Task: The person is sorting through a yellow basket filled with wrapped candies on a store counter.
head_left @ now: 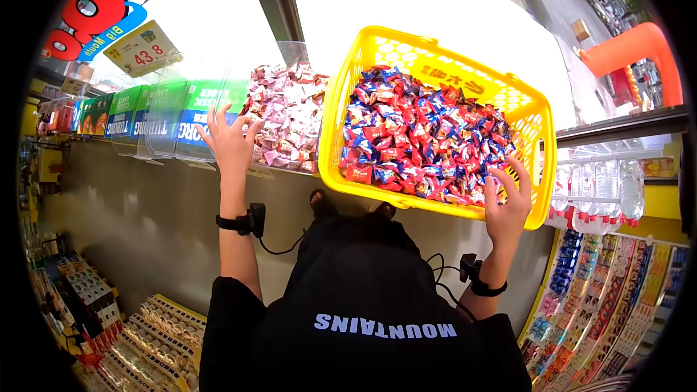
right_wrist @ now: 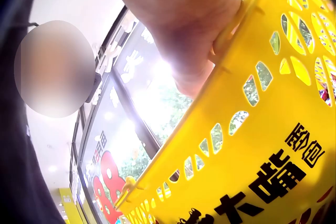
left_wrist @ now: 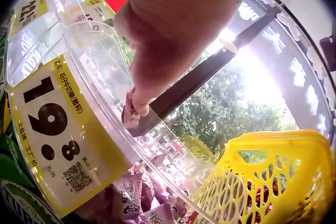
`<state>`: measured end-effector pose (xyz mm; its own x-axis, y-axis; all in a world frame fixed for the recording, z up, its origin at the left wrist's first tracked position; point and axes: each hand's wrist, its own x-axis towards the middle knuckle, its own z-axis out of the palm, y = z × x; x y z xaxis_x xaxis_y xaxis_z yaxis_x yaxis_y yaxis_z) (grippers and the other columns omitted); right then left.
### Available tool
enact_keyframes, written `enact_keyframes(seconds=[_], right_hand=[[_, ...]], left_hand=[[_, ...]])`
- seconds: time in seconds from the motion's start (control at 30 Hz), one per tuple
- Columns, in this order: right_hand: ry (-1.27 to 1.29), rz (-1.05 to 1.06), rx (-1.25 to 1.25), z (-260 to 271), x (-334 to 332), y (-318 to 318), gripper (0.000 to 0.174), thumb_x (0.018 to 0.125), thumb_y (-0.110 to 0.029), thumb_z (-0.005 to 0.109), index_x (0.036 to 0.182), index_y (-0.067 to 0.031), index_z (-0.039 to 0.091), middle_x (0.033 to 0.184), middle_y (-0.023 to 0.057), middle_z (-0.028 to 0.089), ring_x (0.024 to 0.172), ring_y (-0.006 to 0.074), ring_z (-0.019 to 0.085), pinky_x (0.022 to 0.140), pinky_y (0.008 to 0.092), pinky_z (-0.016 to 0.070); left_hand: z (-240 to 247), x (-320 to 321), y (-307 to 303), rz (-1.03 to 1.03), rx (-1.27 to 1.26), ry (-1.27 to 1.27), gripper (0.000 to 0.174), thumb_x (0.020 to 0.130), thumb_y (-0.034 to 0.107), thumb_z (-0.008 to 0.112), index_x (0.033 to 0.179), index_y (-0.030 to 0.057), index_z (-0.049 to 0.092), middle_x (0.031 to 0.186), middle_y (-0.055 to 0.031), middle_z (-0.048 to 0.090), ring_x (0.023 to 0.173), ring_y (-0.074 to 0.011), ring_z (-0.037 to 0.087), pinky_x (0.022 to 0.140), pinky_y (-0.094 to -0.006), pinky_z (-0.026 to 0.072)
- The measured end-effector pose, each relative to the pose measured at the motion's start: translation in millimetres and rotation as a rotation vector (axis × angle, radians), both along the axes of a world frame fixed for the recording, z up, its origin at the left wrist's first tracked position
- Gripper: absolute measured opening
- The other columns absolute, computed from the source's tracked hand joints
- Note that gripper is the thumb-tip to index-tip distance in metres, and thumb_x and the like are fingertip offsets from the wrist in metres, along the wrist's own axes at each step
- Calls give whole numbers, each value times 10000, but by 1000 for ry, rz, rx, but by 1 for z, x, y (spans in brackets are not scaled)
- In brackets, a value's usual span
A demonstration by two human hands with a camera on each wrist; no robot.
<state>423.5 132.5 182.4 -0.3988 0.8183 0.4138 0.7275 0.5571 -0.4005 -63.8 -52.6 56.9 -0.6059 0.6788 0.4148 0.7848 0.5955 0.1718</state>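
Observation:
My left hand is above the front edge of a clear bin of pink-wrapped candies. In the left wrist view, the fingers of that hand pinch one pink-wrapped candy over the bin's wall. A yellow basket full of red and blue wrapped candies stands to the right. Over its near right rim reaches my right hand, fingers spread and slightly bent above the candies, no candy visibly held. The basket's wall hides those fingertips in the right wrist view.
Clear bins with green and blue beer cartons stand to the left, under a price sign. Bottles are at the right. Packed snack shelves line the lower right; more stand lower left. A window frame runs behind the bins.

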Motion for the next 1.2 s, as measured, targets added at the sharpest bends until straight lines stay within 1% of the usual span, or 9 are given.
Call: enact_keyframes(seconds=[0.03,0.17,0.27,0.37,0.57,0.8,0.9,1.0,1.2], right_hand=[[-8,-7,5,0,0,0,170,917,-83,787,1086,-63,790,1399,164,662,1297,368,626,1102,464,490],[-18,-28,24,0,1,1,170,922,-77,780,1090,-55,783,1391,178,665,1286,382,641,1077,464,515],[-53,-62,39,-2,1,2,169,926,-76,773,1093,-51,780,1389,184,665,1295,387,640,1079,466,515],[-70,-80,53,-4,1,3,173,929,-78,768,1099,-47,779,1385,185,667,1293,389,642,1080,466,516],[-63,-114,35,-5,4,4,171,926,-79,769,1092,-45,785,1367,184,676,1286,375,652,1086,461,514],[-43,-133,-44,-3,2,6,182,913,-58,775,1093,-33,791,1345,177,680,1258,348,666,1067,428,524],[-105,-111,-120,8,-3,4,221,908,-95,799,1121,-39,785,1360,177,677,1259,366,665,1070,433,527],[-188,-64,-119,27,4,10,244,913,-151,814,1138,-59,787,1375,180,673,1270,386,655,1085,443,521],[-471,130,-187,99,-6,48,257,942,-261,789,1123,-79,787,1340,157,700,1230,368,666,1079,459,517]], left_hand=[[-1,-3,-1,-3,1,1,231,909,396,839,910,170,791,1470,-102,588,1540,-381,369,1253,-755,101],[-14,-13,-2,17,-12,44,328,913,357,835,1201,217,764,1512,-112,558,1540,-384,369,1254,-748,132],[-14,1,16,-168,53,8,552,930,418,808,1432,244,658,1564,-129,519,1565,-404,334,1268,-717,153],[-28,22,40,-492,-27,-54,677,962,548,725,1550,254,564,1631,-138,465,1595,-411,292,1295,-659,162],[-25,2,55,-523,-431,-219,766,968,681,623,1605,274,503,1732,-94,361,1623,-366,260,1316,-597,183],[-45,-25,44,-452,-306,-247,774,920,545,747,1592,243,508,1734,-108,358,1606,-452,262,1285,-633,245],[-54,-25,45,-462,-303,-215,782,937,551,731,1602,219,488,1762,-112,306,1623,-440,232,1293,-653,191],[-50,-14,42,-451,-227,-207,753,943,530,741,1593,239,500,1773,-98,285,1631,-436,211,1287,-685,171],[-44,25,26,-473,-204,-173,670,969,476,731,1539,168,564,1697,-163,396,1596,-416,296,1270,-685,203]])
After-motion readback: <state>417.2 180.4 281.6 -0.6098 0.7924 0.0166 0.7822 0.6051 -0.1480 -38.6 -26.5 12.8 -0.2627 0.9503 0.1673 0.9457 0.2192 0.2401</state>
